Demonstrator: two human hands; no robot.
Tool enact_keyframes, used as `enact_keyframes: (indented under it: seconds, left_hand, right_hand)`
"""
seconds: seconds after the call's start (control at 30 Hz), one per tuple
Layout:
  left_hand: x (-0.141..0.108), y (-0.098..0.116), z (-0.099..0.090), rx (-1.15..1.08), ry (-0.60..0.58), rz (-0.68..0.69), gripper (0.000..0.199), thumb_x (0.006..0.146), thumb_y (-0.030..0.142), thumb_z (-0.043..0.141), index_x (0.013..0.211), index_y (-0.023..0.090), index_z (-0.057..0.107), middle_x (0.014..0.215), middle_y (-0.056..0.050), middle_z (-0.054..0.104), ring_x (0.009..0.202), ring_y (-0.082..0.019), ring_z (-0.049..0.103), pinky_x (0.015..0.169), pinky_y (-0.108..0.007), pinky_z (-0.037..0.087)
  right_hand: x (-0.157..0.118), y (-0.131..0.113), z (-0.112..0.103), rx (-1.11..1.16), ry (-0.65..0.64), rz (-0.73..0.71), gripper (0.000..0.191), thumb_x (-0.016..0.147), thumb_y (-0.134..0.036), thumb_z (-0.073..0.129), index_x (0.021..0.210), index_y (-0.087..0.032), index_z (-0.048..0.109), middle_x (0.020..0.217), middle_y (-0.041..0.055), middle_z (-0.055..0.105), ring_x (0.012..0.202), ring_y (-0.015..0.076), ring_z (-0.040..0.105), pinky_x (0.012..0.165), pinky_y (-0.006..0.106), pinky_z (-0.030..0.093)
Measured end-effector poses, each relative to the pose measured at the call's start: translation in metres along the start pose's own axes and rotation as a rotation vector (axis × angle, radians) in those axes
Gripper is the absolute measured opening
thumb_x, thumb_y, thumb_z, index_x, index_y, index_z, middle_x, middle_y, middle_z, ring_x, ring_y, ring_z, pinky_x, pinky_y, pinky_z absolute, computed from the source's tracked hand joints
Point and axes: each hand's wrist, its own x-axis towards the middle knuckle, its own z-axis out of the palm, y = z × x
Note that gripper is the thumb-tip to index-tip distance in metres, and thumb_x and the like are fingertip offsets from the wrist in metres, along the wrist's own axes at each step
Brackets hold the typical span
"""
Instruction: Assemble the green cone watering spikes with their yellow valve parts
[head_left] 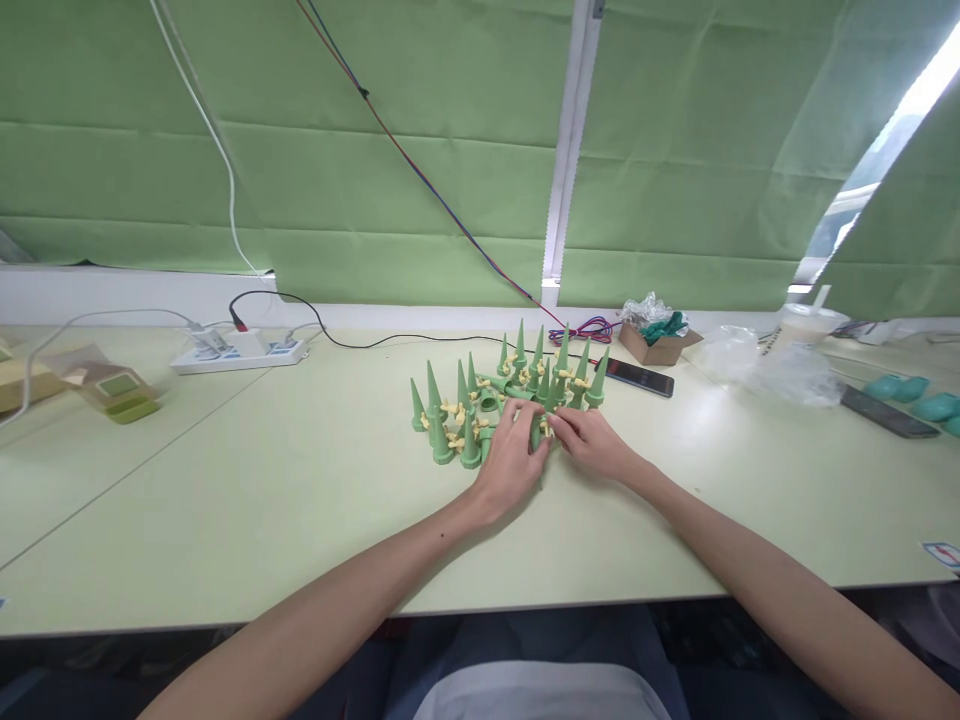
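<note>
Several green cones (441, 440) with small yellow pieces (453, 410) on them stand in a cluster on the pale table (300, 520). At the cluster's near side, my left hand (514, 450) is closed around a green part (535, 433), with its fingers curled over the top. Close beside it, my right hand (592, 440) pinches at a small yellow piece (547, 429) against that green part. Between the two groups of cones lie green tube-like parts (489, 400). The fingers hide part of what they hold.
Behind the cones lie a dark phone (637, 377), a small cardboard box (660, 347) and coiled cable (592, 329). A lidded cup (806, 325) and plastic bag (795, 375) stand right. A power strip (281, 354) and opened packaging (112, 385) are at left.
</note>
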Motion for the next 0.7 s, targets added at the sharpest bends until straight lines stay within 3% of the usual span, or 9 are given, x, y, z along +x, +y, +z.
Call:
enact_keyframes:
  seconds: [0.23,0.33,0.47,0.57,0.7]
  left_hand:
    - [-0.0010,0.0005,0.0001,-0.008,-0.005,0.005,0.023,0.092,0.019,0.052,0.115,0.021,0.051,0.120,-0.008,0.050,0.099,-0.021,0.058,0.080,-0.035,0.051]
    - [-0.0006,0.0002,0.0000,-0.001,0.003,-0.007,0.025,0.092,0.019,0.052,0.117,0.021,0.050,0.122,-0.009,0.050,0.097,-0.020,0.058,0.078,-0.034,0.051]
    - [0.0000,-0.0010,-0.0003,0.007,0.020,-0.025,0.026,0.092,0.020,0.051,0.118,0.021,0.049,0.120,-0.008,0.050,0.093,-0.020,0.058,0.075,-0.033,0.051]
    - [0.0002,-0.0020,-0.0006,0.010,0.026,-0.040,0.024,0.094,0.022,0.050,0.118,0.022,0.049,0.119,-0.008,0.051,0.090,-0.019,0.058,0.073,-0.032,0.050]
    - [-0.0002,-0.0030,0.0000,0.018,0.012,-0.059,0.026,0.094,0.023,0.050,0.119,0.021,0.049,0.121,-0.008,0.051,0.089,-0.019,0.058,0.073,-0.032,0.050]
  right_hand:
    - [0.0007,0.0000,0.0017,-0.011,0.003,0.015,0.051,0.103,-0.049,0.028,0.060,-0.022,0.031,0.049,-0.0034,0.038,0.047,0.0119,0.034,0.055,0.029,0.028]
    - [0.0005,0.0005,0.0024,0.013,0.011,0.026,0.052,0.103,-0.049,0.029,0.059,-0.021,0.034,0.050,-0.0027,0.042,0.048,0.0120,0.038,0.056,0.029,0.030]
    - [-0.0011,-0.0007,0.0024,0.066,0.033,0.045,0.034,0.100,-0.045,0.042,0.076,-0.021,0.050,0.055,-0.0033,0.052,0.050,0.0133,0.045,0.057,0.028,0.034]
    - [-0.0022,-0.0024,0.0011,0.107,0.012,0.039,0.019,0.097,-0.039,0.049,0.092,-0.021,0.053,0.058,-0.0041,0.056,0.051,0.0138,0.048,0.057,0.028,0.036]
    - [-0.0021,-0.0027,-0.0002,0.110,0.003,0.018,0.018,0.097,-0.035,0.048,0.087,-0.021,0.052,0.059,-0.0034,0.056,0.053,0.0138,0.048,0.056,0.027,0.035]
